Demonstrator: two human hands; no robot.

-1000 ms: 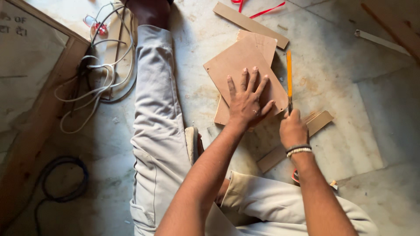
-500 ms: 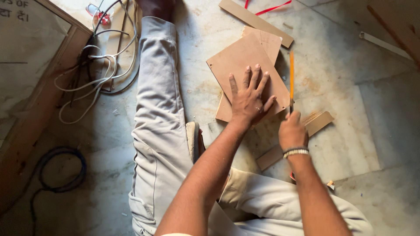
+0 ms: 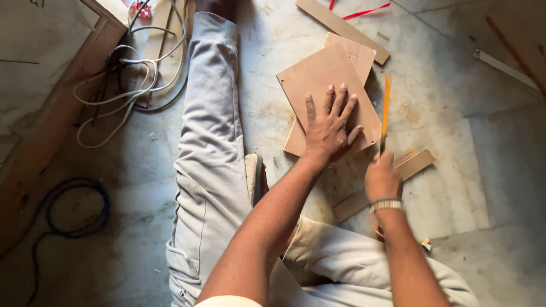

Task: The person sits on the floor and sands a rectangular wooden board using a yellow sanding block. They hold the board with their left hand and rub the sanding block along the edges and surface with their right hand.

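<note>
Our left hand [image 3: 330, 131] lies flat, fingers spread, pressing a brown board [image 3: 327, 85] on the marble floor [image 3: 455, 170]; our right hand [image 3: 382, 179] pinches an orange pencil [image 3: 386, 108] upright beside the board's edge.

A pale, stained marble floor [image 3: 455, 187] fills the frame. A wooden frame [image 3: 51, 113] slants across the upper left, with white cables [image 3: 136, 85] beside it and a black cable [image 3: 74, 207] coiled lower left.
</note>
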